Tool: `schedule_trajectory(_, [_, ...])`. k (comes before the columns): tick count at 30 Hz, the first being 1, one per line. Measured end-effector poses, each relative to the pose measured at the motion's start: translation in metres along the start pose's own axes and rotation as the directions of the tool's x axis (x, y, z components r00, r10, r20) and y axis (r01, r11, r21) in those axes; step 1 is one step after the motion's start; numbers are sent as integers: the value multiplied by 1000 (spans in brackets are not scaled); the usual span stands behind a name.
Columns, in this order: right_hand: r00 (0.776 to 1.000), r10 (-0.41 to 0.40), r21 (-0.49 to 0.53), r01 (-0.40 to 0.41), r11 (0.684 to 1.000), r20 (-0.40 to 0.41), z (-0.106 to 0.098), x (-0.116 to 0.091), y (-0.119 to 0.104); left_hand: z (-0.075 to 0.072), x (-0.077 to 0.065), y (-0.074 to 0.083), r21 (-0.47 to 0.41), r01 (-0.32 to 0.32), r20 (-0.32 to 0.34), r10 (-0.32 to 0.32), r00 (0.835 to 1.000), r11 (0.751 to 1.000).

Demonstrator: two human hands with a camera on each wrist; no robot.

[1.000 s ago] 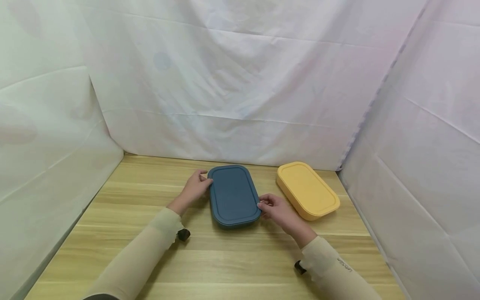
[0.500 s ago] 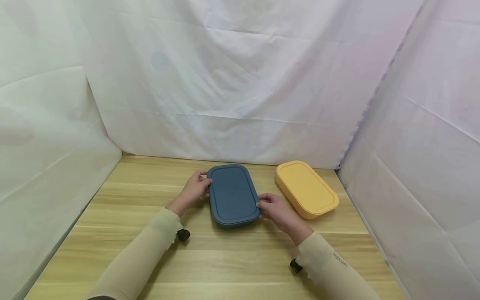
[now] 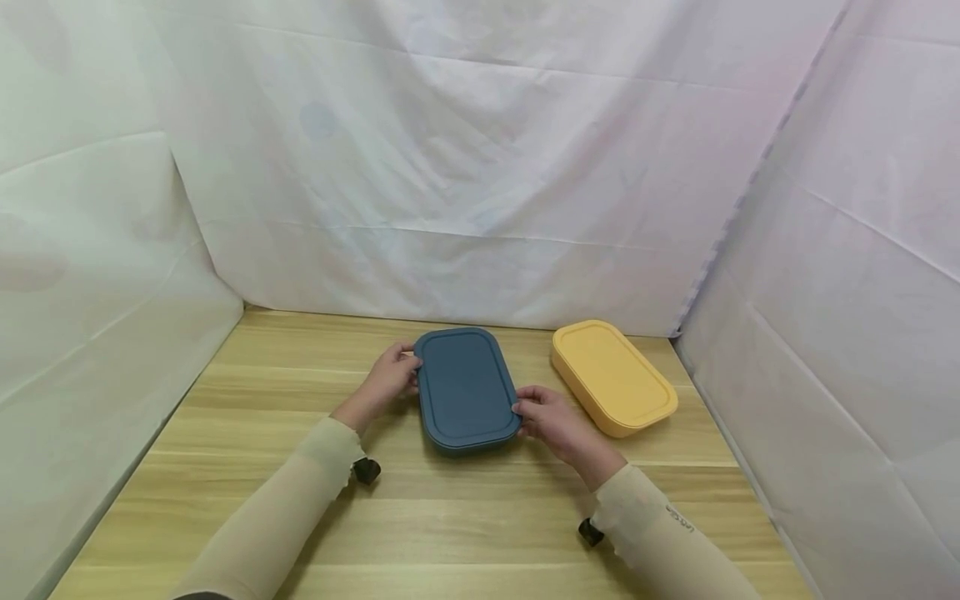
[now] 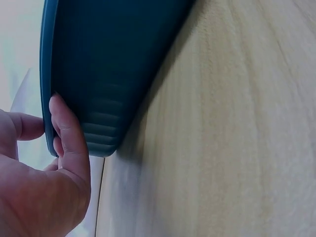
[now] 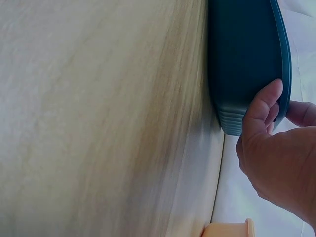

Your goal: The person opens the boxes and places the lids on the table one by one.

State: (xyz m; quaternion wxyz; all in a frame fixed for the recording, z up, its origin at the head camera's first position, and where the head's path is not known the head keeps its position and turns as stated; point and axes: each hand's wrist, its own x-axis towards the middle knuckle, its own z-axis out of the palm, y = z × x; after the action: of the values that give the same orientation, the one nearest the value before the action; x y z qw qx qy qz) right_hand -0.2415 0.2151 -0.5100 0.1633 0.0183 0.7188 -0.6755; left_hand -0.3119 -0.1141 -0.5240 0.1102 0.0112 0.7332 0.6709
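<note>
A dark blue rectangular lunch box (image 3: pixel 467 387) with rounded corners and a lid on top sits on the table in the head view. My left hand (image 3: pixel 390 375) pinches the lid's rim at the left side, thumb above and fingers beneath. On the opposite side, nearer to me, my right hand (image 3: pixel 552 418) pinches the rim in the same way. The left wrist view has the left fingers (image 4: pixel 69 133) under the overhanging rim, against the ribbed box wall. Curled fingers (image 5: pixel 261 106) of the right hand lie below the rim in the right wrist view. The inside of the box is hidden.
A yellow lidded box (image 3: pixel 615 375) stands at the back right, just beyond my right hand. White cloth (image 3: pixel 465 192) walls in the wooden table (image 3: pixel 450 525) at the back and both sides.
The fingers of both hands have drawn in slightly on the rim over the last second. Both boxes stay where they were.
</note>
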Motion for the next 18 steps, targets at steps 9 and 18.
schedule_trajectory(9, [1000, -4, 6, 4, 1000, 14, -3, 0, -1, -2, 0, 7, -30, 18, 24, -17, 1000, 999])
schedule_trajectory(18, [1000, -2, 6, 1, 1000, 31, -3, 1, -5, -7, 2, 13, -45, 12, 50, -10, 999, 999])
